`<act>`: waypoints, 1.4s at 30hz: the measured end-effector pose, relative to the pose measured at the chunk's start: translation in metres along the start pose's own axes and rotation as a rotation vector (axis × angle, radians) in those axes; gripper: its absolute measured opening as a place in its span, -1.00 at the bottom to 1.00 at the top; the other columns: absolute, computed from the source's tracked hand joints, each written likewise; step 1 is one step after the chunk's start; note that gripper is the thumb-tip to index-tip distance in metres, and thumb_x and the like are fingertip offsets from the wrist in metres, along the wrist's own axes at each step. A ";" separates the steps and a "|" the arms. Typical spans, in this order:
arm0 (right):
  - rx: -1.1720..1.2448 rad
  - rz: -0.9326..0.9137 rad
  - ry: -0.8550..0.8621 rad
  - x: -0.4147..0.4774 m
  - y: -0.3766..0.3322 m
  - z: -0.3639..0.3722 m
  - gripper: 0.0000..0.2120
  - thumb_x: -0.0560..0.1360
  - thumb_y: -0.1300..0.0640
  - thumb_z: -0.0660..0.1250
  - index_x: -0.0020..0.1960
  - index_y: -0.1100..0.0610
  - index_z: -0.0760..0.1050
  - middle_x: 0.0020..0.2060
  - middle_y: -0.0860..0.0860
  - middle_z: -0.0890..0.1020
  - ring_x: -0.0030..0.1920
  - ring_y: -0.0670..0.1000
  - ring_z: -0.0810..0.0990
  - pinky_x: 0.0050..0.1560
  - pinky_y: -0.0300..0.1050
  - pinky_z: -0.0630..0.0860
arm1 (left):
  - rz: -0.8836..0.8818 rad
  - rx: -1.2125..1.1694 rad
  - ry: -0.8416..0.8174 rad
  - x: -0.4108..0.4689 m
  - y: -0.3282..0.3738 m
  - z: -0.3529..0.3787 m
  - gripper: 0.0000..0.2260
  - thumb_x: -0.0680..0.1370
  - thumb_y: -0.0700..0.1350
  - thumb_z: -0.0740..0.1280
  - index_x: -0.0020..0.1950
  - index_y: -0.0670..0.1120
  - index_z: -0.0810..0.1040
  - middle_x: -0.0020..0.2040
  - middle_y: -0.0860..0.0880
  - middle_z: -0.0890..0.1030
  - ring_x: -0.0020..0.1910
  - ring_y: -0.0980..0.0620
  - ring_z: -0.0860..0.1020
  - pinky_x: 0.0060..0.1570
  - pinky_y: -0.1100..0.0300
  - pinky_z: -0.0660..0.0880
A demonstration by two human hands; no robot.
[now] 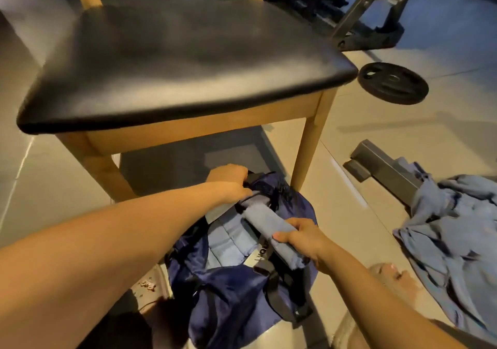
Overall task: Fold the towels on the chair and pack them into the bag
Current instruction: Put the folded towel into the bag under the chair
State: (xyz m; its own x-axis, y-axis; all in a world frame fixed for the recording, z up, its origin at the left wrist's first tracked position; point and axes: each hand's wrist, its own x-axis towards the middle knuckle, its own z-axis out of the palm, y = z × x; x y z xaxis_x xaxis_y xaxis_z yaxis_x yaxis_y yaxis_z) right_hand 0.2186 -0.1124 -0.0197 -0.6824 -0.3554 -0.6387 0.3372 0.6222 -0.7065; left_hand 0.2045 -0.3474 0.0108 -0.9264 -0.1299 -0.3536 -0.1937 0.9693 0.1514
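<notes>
Black strap (252, 178): I had the left hand (228, 184) curled round it, likely to hold the mouth open.
Navy bag (231, 295): on the floor before the chair (188, 61), folded towels (226, 241) inside.
Right hand (301, 241): clamped round a rolled towel (265, 219) above the opening, ready to drop in.

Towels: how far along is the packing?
Nearly done, it seems. Done: no towel shows on the chair seat, and folded towels lie in the bag. In hand: the right grip holds a rolled towel over the bag while the left grip holds its rim. Left: perhaps the crumpled blue cloth on the floor.
</notes>
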 end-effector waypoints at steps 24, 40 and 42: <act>0.035 -0.126 0.050 0.109 -0.002 0.042 -0.77 0.58 0.32 0.36 0.19 0.11 0.59 0.01 -0.02 0.69 -0.05 -0.05 0.64 -0.01 -0.29 0.58 | 0.001 -0.510 0.208 0.034 -0.048 0.019 -0.78 0.65 -0.01 0.34 0.04 -0.14 0.66 -0.11 -0.03 0.64 -0.14 0.01 0.59 0.00 0.08 0.56; -0.175 -0.017 -0.025 0.149 -0.013 0.072 -0.58 0.50 0.20 0.29 0.36 0.12 0.51 0.02 0.08 0.62 -0.03 0.13 0.56 -0.04 -0.09 0.45 | 0.038 -0.322 0.269 0.037 -0.061 0.017 -0.87 0.59 -0.01 0.40 -0.04 -0.04 0.70 -0.14 0.01 0.70 -0.18 0.03 0.62 -0.12 0.12 0.54; -0.186 -0.024 -0.026 0.148 -0.029 0.070 -0.51 0.47 0.12 0.42 0.39 0.12 0.47 0.18 0.11 0.61 0.15 0.18 0.59 0.05 -0.08 0.47 | 0.054 -0.332 0.256 0.040 -0.062 0.015 -0.87 0.59 -0.03 0.40 -0.07 -0.05 0.70 -0.17 0.02 0.68 -0.20 0.06 0.60 -0.14 0.15 0.52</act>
State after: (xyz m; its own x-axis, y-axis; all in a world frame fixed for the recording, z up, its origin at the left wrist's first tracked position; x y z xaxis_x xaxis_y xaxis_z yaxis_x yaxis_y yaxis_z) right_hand 0.1532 -0.2314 -0.1149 -0.6709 -0.3880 -0.6319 0.1935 0.7311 -0.6543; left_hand 0.1844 -0.4098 -0.0267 -0.9803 -0.1691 -0.1021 -0.1974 0.8615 0.4678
